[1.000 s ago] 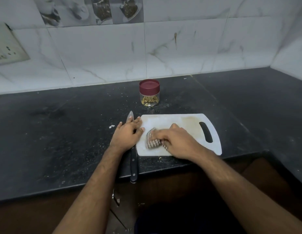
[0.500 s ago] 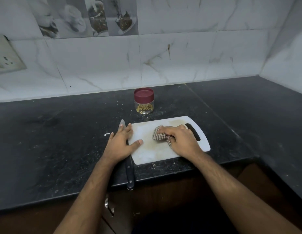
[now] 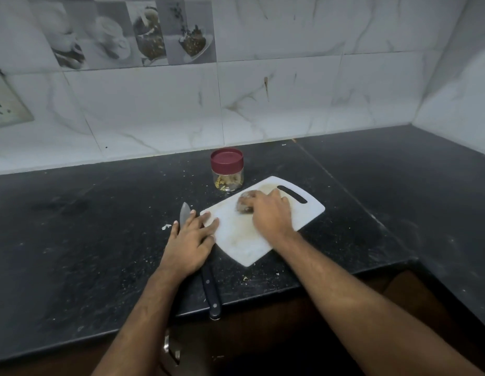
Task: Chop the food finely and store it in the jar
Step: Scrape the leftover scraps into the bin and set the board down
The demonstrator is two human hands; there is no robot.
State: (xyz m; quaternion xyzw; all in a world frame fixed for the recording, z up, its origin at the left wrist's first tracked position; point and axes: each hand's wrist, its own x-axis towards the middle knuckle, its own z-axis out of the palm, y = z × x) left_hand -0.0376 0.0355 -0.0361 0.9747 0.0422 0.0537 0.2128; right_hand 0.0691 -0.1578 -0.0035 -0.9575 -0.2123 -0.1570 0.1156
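My knife (image 3: 208,278) lies nearest on the dark desk (image 3: 73,253), handle at the front edge, and my left hand (image 3: 191,241) rests flat on its blade with fingers straight, thumb on the white cutting board (image 3: 241,240). Farther in, my right hand (image 3: 271,214) presses a bunched cloth (image 3: 242,203) onto the board, fingers curled over it. Beyond stands the jar (image 3: 227,170), its maroon lid on, chopped food inside.
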